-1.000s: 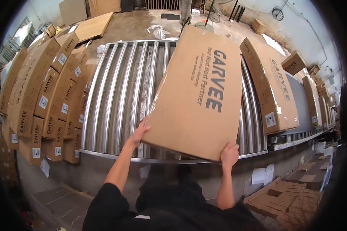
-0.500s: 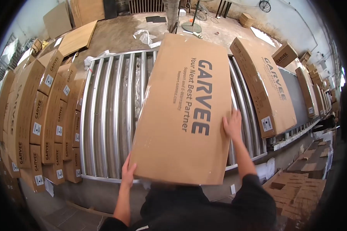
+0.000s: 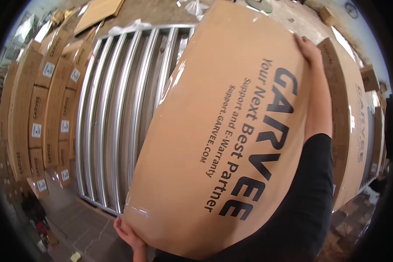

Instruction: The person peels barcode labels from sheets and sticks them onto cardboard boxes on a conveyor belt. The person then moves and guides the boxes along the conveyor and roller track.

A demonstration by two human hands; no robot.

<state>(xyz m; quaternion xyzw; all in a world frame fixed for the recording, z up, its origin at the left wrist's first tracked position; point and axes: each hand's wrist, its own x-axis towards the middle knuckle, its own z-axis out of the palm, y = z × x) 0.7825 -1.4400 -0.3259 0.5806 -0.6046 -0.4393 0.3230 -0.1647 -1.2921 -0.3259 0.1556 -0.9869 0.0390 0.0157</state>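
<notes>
A large flat cardboard box (image 3: 196, 113) printed with "GARVEE" fills the middle of the head view, tilted and close to my body. My right hand (image 3: 309, 49) grips its far right edge, the fingers bent over the side. At the near left corner, my left hand (image 3: 129, 234) holds the box, with some fingers hidden beneath it. Under and to the left of the box runs a metal roller conveyor (image 3: 118, 109).
Stacked cardboard boxes (image 3: 52, 100) stand left of the rollers. On the right, another flat box (image 3: 358, 109) lies on the conveyor line. A wooden board (image 3: 99, 15) is on the floor at the back left. Flattened cardboard (image 3: 343, 229) lies at the lower right.
The box has come nearer to me and turned clockwise. My right hand has gone from its near right side to the far right edge; my left hand stays at the near left corner.
</notes>
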